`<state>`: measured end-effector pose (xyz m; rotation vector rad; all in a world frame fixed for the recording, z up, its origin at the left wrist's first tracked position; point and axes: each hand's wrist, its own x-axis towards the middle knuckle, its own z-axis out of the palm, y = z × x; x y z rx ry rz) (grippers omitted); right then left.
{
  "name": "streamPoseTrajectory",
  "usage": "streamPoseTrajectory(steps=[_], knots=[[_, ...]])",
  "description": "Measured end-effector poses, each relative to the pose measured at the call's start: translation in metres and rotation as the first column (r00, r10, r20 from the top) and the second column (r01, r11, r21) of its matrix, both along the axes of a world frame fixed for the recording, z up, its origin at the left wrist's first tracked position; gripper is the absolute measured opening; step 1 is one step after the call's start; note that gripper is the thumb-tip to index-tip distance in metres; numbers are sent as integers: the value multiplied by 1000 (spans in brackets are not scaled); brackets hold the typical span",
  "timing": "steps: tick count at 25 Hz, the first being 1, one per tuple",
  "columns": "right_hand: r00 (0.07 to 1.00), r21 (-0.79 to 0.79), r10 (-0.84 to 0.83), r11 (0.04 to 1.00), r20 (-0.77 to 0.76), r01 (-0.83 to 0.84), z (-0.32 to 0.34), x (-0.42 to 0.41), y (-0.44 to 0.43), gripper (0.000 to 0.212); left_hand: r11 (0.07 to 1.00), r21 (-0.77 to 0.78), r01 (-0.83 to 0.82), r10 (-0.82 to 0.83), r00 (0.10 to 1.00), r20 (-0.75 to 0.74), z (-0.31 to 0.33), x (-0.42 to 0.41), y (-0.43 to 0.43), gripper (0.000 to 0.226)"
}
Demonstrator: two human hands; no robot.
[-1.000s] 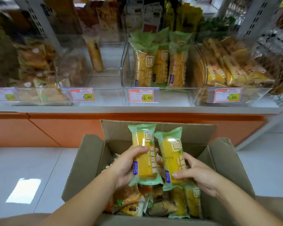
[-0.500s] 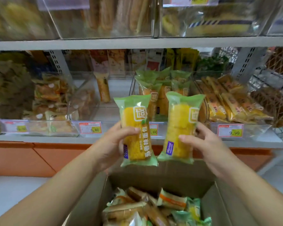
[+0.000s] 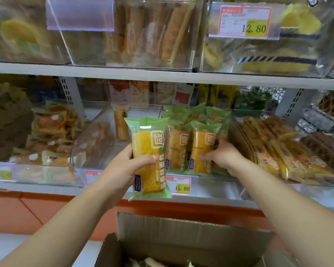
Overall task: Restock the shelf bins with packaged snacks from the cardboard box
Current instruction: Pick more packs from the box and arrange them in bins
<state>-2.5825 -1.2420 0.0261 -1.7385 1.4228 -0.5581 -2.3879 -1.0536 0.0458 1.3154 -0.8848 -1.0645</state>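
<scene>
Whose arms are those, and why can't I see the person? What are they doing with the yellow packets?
There is no machine here. The camera sits on a person's head and looks forward and down, so you only see their arms. The grips are just two bare hands. The left hand holds a yellow bread packet with green ends, upright in front of the shelf. The right hand holds a matching packet inside a clear bin, beside more of the same kind. A price tag reading 15.60 is stuck on that bin's front. At the bottom is an open cardboard box with more snacks inside.
</scene>
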Motion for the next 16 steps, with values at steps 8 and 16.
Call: streamPoseTrajectory(steps=[8,16], knots=[[995,-85,-12,996,-102,3,-6,16,2,88,999,19,25,-26,999,34,-5,5,-1,52],[988,-225,-1,974,-154,-34,12,-5,19,66,997,38,71,-70,997,-11,-1,-9,5,53]])
